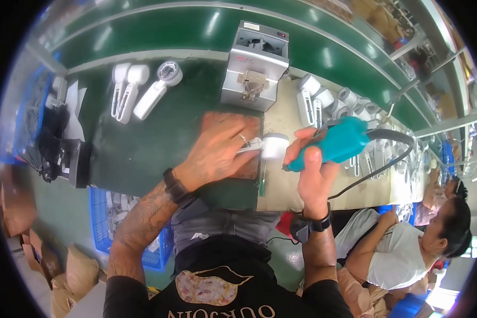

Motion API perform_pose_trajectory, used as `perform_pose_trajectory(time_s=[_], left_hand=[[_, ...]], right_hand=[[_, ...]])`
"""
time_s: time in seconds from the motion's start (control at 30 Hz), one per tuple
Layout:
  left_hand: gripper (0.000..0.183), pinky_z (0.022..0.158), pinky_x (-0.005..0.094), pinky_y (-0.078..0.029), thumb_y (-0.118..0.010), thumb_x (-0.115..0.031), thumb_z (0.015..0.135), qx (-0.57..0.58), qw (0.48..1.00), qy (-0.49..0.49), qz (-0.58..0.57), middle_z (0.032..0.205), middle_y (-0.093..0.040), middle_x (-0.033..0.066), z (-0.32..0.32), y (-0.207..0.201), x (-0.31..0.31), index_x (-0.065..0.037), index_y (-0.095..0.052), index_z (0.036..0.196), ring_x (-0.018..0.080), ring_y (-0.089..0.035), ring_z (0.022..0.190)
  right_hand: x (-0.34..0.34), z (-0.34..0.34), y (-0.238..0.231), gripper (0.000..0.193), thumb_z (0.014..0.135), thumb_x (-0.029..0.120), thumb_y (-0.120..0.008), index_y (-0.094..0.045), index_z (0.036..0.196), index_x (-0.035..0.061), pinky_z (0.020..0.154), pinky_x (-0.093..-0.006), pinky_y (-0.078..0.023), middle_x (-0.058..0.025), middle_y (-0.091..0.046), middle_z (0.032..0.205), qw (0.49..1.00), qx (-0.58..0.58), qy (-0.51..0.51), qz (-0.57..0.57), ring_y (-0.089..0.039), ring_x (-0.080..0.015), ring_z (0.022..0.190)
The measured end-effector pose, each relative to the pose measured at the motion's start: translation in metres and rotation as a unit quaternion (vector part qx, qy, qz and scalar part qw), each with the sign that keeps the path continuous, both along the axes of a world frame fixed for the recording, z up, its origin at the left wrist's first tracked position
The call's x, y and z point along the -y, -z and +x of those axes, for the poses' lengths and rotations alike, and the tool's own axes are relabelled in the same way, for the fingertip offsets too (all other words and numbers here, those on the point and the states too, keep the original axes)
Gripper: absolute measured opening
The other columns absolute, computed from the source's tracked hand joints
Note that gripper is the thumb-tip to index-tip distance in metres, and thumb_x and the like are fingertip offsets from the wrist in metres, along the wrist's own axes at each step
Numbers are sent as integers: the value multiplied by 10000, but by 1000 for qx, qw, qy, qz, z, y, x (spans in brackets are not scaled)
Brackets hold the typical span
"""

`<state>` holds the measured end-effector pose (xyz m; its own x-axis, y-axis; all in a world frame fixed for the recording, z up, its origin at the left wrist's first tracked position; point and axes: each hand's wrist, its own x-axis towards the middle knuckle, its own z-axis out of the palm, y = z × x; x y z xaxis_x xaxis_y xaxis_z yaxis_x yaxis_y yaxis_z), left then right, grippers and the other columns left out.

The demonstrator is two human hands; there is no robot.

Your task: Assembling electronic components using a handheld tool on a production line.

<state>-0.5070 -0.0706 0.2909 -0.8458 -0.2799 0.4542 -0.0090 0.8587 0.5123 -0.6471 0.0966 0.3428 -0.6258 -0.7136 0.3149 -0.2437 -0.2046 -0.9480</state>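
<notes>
While you work at the bench (143,153), clock centred on the pad's right edge: green surface at 9, beige at 3. Co-worker (400,259) in a pale top at 4. Blue crate (167,248) at 8, below bench level, white parts inside. Grey metal machine (254,66) at 12. Pile of white parts (350,100) at 2; three loose white units (143,93) at 10. Teal power tool (342,140) at 3: your right hand (315,177) has fingers wrapped round it, tip aimed toward 8. Reddish pad (246,169) under your left hand (214,151). White round-headed unit (275,147) at centre, handle over the pad, head toward 3; your left fingers grasp the handle. Tool tip just beside the head; can't tell whether they touch.
</notes>
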Motion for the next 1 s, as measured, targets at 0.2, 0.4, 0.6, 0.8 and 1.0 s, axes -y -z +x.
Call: perform_pose_trajectory(time_s=[0.2,0.4,0.6,0.8,1.0], left_hand=[[300,1008,490,-469,-778,-261,852,-49,998,39,16,1083,-649,93,-5,7,15,-67,-691,1064,348,-631,1108],[447,991,458,-512,-804,-273,791,-62,997,39,-21,1235,-661,157,-6,12,14,-31,-659,1138,364,-628,1147],[500,985,472,-504,-801,-256,792,-83,996,-8,12,1209,-651,168,-3,8,10,-13,-621,1191,375,-626,1112],[500,955,474,-504,-803,-228,775,-104,993,44,-43,1165,-641,184,-4,11,15,-4,-615,1180,391,-616,1086],[507,899,478,-498,-800,-203,768,-61,994,67,53,1024,-614,158,-5,17,18,1,-617,1194,391,-602,1019]], right_hand=[[39,-2,-20,625,1025,549,-547,-542,1194,-53,613,-317,-457,-74,-578,745,998,13,12,-60,-580,-178,667],[66,10,-8,624,1029,547,-538,-541,1198,-54,610,-322,-454,-84,-579,739,993,10,-18,-115,-578,-191,661],[73,14,4,599,1037,524,-536,-542,1200,-52,610,-322,-458,-90,-589,739,993,18,-18,-113,-581,-190,659],[76,13,6,566,1048,484,-535,-540,1196,-63,611,-323,-465,-90,-601,750,993,23,-14,-116,-584,-185,663],[76,13,9,548,1040,456,-564,-533,1197,-68,614,-312,-468,-89,-606,756,992,-3,-32,-119,-587,-181,671]])
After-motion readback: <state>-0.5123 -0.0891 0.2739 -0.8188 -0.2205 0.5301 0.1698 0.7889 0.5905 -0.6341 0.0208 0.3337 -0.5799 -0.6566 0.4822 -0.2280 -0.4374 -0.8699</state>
